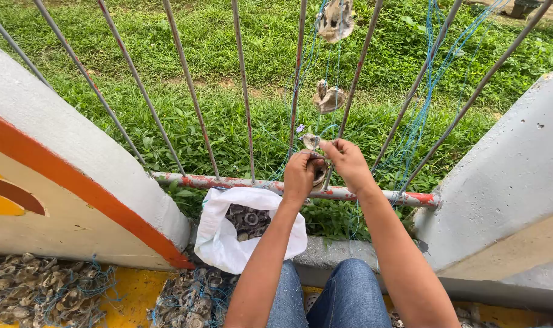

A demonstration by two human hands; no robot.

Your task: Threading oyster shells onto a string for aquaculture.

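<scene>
My left hand (300,173) and my right hand (347,161) meet just in front of a metal railing, both pinched on an oyster shell (311,142) and the thin blue line (422,115) it hangs on. Two more shells, one at mid height (328,97) and one higher (335,19), are strung on the line above, between the bars. An open white bag (218,240) with small round grey pieces inside (247,220) sits below my left forearm.
The grey railing with its rusty red bottom rail (228,182) stands between two concrete walls, left (58,152) and right (507,182). Grass lies beyond. Heaps of strung shells (42,291) cover the yellow floor beside my blue-jeaned knees (349,297).
</scene>
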